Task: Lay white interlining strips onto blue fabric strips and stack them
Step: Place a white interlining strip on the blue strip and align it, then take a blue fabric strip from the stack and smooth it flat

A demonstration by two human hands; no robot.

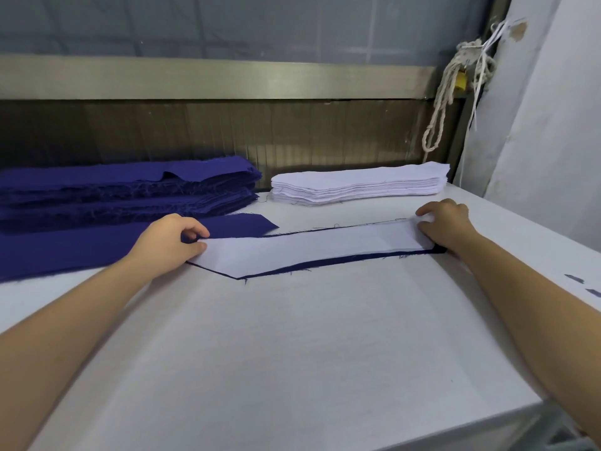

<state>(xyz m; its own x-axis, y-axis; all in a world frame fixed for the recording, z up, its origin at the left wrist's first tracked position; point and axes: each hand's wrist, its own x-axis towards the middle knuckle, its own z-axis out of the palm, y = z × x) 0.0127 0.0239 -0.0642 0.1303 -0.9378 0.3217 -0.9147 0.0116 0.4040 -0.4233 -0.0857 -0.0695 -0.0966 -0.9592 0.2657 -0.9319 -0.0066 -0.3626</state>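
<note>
both hands (166,242) (445,224) pinch interlining strip (309,250) ends over blue strip (325,264)

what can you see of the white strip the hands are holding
The white strip is a long, thin, paper-like piece of cloth whose near edge bends to a point toward the left. It lies mostly flat on the table on top of a blue strip, whose dark frayed edge peeks out along its near side. The left hand pinches its left end and the right hand holds its right end, where a corner lifts slightly.
</note>
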